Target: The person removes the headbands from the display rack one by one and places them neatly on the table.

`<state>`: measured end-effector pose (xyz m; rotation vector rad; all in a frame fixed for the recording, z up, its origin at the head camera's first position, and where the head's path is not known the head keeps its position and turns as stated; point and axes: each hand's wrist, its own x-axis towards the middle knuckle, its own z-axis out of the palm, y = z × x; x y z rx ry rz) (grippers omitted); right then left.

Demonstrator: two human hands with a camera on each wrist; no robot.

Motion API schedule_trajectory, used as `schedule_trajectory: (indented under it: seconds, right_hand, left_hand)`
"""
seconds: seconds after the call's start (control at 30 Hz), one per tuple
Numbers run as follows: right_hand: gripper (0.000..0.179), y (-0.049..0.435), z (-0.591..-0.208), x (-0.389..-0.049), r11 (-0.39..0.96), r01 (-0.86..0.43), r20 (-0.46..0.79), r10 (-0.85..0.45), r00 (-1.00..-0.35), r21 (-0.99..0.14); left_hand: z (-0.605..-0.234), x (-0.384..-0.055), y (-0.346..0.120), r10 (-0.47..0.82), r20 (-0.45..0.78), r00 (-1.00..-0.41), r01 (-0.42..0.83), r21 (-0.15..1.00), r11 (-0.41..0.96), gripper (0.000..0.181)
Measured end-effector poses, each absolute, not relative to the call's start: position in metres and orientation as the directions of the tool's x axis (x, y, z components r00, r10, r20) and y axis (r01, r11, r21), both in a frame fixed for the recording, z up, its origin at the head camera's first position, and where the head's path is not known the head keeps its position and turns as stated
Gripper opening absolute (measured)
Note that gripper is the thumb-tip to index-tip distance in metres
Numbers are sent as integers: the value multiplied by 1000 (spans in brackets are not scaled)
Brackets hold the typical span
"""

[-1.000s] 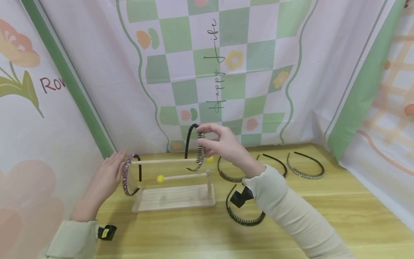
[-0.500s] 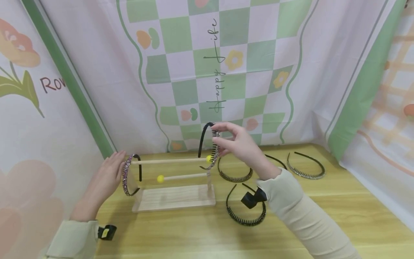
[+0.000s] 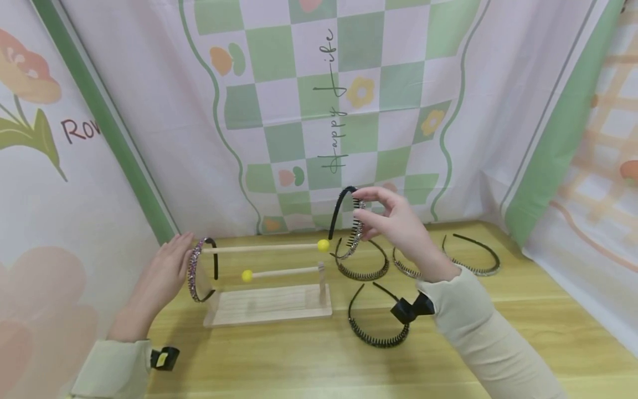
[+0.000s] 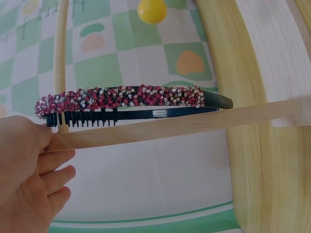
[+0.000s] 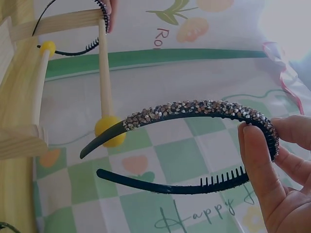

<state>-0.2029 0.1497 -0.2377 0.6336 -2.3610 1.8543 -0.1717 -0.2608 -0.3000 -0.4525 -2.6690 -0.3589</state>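
My right hand pinches a black toothed headband with silvery and champagne stones between thumb and fingers. The headband is just right of the yellow ball that tips the upper rod of a wooden stand. In the right wrist view its two ends spread toward that ball, off the rod. My left hand holds the top of the stand's left upright, fingers curled behind the wood. A headband with pink and silver stones hangs on the upper rod, against that upright.
Right of the stand, several dark toothed headbands lie on the wooden table, among them a front one, one behind it and a silvery one. A lower rod with a yellow ball points left. Patterned curtains enclose the table.
The right hand has moved right with the stoned headband, from around the upper rod, past its yellow ball, to clear of the rod's end. The left hand and the stand have stayed still.
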Motion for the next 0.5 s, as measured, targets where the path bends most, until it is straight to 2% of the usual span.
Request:
schedule_trajectory:
  seconds: [0.17,0.5]
  right_hand:
    - [39,162,-238,-198,217,-381,331,-233,-914,-899]
    - [39,187,-244,-190,194,-406,373,-188,-909,-893]
  left_hand:
    - [-299,-172,-261,253,424,-869,356,182,917,40]
    - [-298,-170,-261,253,419,-872,355,186,916,40]
